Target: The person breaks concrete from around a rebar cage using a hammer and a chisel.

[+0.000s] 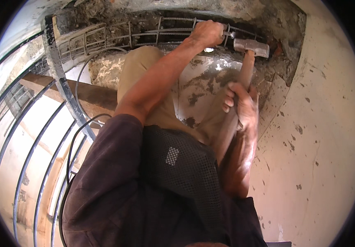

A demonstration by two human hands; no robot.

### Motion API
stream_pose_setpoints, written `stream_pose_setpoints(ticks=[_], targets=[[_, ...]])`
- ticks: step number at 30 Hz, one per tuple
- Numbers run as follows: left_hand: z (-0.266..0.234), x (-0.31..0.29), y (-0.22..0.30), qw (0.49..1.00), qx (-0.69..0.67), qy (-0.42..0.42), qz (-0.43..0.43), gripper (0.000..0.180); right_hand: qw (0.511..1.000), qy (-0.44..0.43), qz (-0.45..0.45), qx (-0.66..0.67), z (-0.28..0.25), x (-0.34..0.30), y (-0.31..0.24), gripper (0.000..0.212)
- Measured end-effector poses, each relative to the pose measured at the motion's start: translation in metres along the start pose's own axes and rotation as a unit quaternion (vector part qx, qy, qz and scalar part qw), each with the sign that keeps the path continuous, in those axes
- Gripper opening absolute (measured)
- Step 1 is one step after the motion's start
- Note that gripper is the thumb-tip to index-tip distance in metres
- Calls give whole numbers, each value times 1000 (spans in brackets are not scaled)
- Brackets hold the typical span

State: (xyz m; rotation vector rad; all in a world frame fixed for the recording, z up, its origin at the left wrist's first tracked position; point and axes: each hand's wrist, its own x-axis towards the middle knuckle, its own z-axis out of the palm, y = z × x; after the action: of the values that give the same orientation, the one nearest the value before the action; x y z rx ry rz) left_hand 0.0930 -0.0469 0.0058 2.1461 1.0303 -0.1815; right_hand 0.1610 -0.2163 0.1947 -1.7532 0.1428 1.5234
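Note:
My right hand (242,103) is closed around the thick wooden handle of a sledgehammer (251,47). Its blocky metal head is up by the broken wall, just right of my other fist. The handle runs down along my right forearm. My left hand (208,33) is a fist at the rebar cage (159,31). A short metal rod (231,35) with a shiny end pokes out of that fist toward the hammer head; the rest of it is hidden, so I cannot tell its exact kind. The cage's long bars and stirrups lie in a rough, chipped-out recess.
Dark metal grille bars (31,154) curve along the left. Behind them a brown wooden beam (87,92) reaches toward my knee. A black cable (68,164) hangs by my left sleeve. On the right rises a pale, spotted wall (309,136). Crumbled masonry (286,33) edges the recess.

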Motion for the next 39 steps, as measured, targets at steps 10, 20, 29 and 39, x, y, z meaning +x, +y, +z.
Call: stream_pose_setpoints(ticks=[10, 20, 29, 39], targets=[[-13, -8, -12, 998, -60, 12, 7, 35, 905, 280, -307, 93, -28, -22, -55, 23], [6, 0, -48, 993, -71, 90, 6, 24, 992, 54, -95, -67, 14, 13, -23, 16], [-2, 9, -45, 991, -108, 78, -13, 30, 953, 159, -251, -60, -18, 36, -43, 19], [-68, -10, -7, 953, -157, 246, -83, 37, 996, 53, -66, -16, -19, 13, -51, 24]])
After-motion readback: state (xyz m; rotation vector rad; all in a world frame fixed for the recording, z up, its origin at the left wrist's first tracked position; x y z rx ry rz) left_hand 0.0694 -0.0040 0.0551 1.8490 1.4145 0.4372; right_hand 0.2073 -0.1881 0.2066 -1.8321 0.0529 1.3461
